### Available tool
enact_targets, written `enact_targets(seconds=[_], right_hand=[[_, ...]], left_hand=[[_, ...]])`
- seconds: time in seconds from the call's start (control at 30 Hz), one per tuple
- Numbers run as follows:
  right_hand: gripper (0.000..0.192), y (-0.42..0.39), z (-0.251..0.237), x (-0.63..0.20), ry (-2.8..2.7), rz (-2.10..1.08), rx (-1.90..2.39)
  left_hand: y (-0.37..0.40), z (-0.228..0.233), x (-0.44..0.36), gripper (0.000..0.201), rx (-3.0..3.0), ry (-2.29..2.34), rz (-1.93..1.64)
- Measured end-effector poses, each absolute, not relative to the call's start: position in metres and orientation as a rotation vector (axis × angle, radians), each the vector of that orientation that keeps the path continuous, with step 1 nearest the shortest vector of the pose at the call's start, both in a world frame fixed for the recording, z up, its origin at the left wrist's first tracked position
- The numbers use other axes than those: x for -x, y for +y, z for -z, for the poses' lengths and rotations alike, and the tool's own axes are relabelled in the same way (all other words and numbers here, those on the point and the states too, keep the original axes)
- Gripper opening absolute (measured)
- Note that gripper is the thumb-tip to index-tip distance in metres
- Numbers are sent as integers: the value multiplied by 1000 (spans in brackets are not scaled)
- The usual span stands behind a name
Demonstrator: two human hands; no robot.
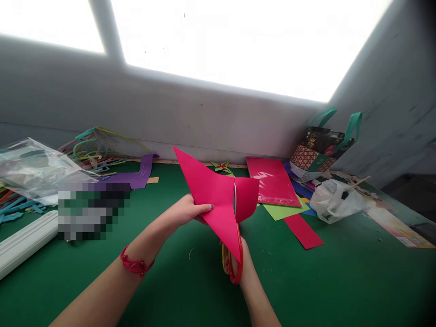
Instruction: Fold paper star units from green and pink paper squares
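The left hand [194, 210], with a red bracelet [136, 266] on its wrist, had its grip pinched on a pink sheet [211, 190], thumb on top and fingers underneath. The sheet was held up in front of the person, above the desk [289, 281]. To its right, the scissors [241, 259] had their blades at the paper, with a curved flap standing beyond them. The right hand [247, 260] had its grip around the handles, partly hidden by the sheet. The step in hand looked like cutting; the next move seemed to call for a steady left pinch and an even squeeze on the handles, with fingertips kept clear of the blades.

The desk had a green top. At its left lay a white bar [27, 245] and a clear plastic bag [41, 168], with a blurred-out patch beside them, then a heap of fuzzy stems [91, 145] and a purple strip [146, 170]. A glossy pink pack [272, 181] lay beyond the scissors, near a loose strip [304, 231], a teal-handled bag [316, 156] and a white bag [335, 200]. A pale wall [187, 122] rose behind, under a glaringly bright window [221, 41].
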State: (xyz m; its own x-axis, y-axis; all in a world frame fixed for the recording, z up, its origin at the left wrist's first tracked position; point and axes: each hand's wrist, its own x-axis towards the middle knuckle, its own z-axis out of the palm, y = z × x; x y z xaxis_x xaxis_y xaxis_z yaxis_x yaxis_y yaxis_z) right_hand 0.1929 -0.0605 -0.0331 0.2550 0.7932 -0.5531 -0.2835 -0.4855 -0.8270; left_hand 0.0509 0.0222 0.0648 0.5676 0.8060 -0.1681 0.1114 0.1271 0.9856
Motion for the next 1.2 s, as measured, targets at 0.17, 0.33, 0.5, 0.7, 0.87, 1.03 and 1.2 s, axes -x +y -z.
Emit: enact_targets(seconds=[0.17, 0.33, 0.5, 0.7, 0.87, 1.03, 1.2], right_hand=[[33, -60, 47, -196, -514, -1397, 1490], [30, -60, 51, -197, -513, -1372, 1434], [27, -59, 56, -198, -512, -1367, 1431], [30, -57, 53, -197, -467, -1360, 1447], [31, -59, 43, -195, -430, -1365, 1497], [30, -62, 41, -193, -433, -1360, 1500], [26, -61, 47, -195, -479, -1344, 1509]], left_hand=[[20, -64, -53, 34, -1366, 863, -574], [18, -64, -55, 37, -1350, 841, -548], [15, -66, -58, 37, -1349, 850, -532], [13, -69, -59, 36, -1351, 871, -533], [13, -68, -59, 34, -1347, 863, -526], [12, -66, -61, 31, -1342, 846, -527], [14, -63, -60, 34, -1336, 842, -521]])
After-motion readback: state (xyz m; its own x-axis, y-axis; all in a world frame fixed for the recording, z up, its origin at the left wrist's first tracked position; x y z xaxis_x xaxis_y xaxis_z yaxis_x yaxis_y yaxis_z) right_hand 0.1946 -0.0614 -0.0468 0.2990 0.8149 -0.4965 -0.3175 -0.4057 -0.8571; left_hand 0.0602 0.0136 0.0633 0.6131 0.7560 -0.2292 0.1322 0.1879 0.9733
